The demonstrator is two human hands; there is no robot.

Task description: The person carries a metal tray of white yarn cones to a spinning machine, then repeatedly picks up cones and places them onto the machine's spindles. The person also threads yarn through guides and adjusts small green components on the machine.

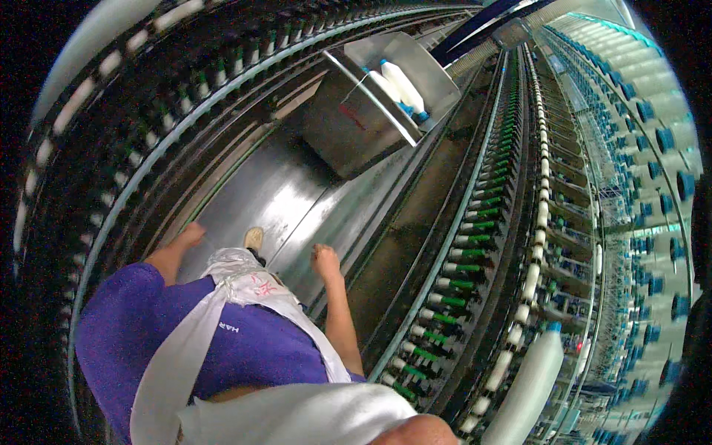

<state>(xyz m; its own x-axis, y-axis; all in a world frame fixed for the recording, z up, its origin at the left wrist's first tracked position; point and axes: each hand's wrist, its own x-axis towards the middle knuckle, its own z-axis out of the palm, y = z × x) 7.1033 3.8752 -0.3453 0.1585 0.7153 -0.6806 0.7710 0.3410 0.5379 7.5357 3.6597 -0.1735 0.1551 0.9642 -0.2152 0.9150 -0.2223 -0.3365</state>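
A white cloth [297, 411] lies nearest the camera, well back from the metal bin [337, 141]. The purple shirt [259, 337] and the white apron [248, 278], its pouch bearing red marks, also lie on the near side of the bin. The left hand [194, 236] is held out on the near side of the bin, toward its left; its fingers look bent, but I cannot tell whether this grip is closed or has anything in it. The right hand [324, 259] is on the bin's near side too, its grip closed in a loose fist with nothing seen in it. The apron sits between the two hands, farther from the bin than either. White spools [404, 85] with blue ends lie inside the bin, well apart from both grips. A beige shoe [254, 238] shows on the shiny floor [285, 204] in front of the bin. To the bin's right runs a row of green-and-white bobbins [475, 225], with white rolls [544, 185] beyond them. A large white spool [528, 389] with a blue end stands out nearer the camera than the bin, to its right.
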